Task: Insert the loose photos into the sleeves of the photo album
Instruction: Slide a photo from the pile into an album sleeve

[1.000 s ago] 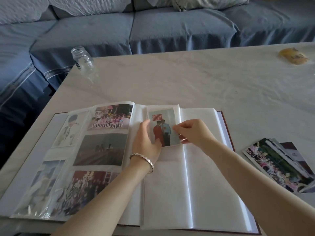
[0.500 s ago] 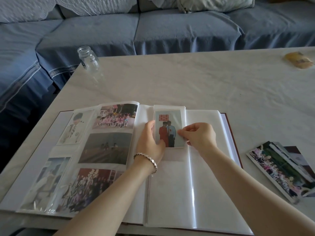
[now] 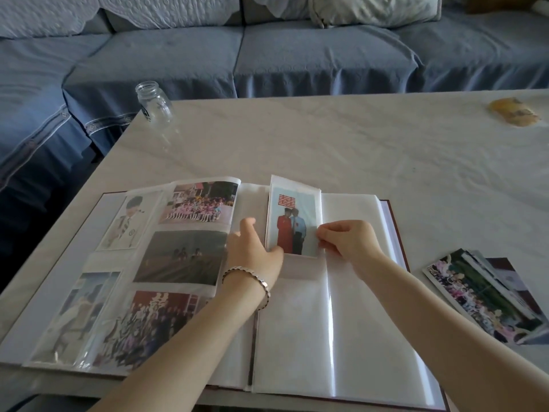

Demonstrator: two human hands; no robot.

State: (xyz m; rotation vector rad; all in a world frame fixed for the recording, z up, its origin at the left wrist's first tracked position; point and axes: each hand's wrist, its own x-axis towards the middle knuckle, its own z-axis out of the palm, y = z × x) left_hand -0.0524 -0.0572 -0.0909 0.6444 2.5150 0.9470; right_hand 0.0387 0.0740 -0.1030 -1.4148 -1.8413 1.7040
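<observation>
Blue-grey sectional sofa (image 3: pixel 297 60) runs along the far side and left, pale quilted throw (image 3: pixel 44 13) over its backrest, light cushion (image 3: pixel 371 10) on top, white marble-look desk (image 3: pixel 326 138) in soft daylight

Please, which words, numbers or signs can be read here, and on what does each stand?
"囍", red, likely: on the upright photo of two people.
Label on the glass jar: too blurred to read.
Print on the yellow packet: too blurred to read.

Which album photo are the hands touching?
The upright photo of two people in red and blue, on the right page: right hand pinches its edge, left hand touches its corner.
</observation>
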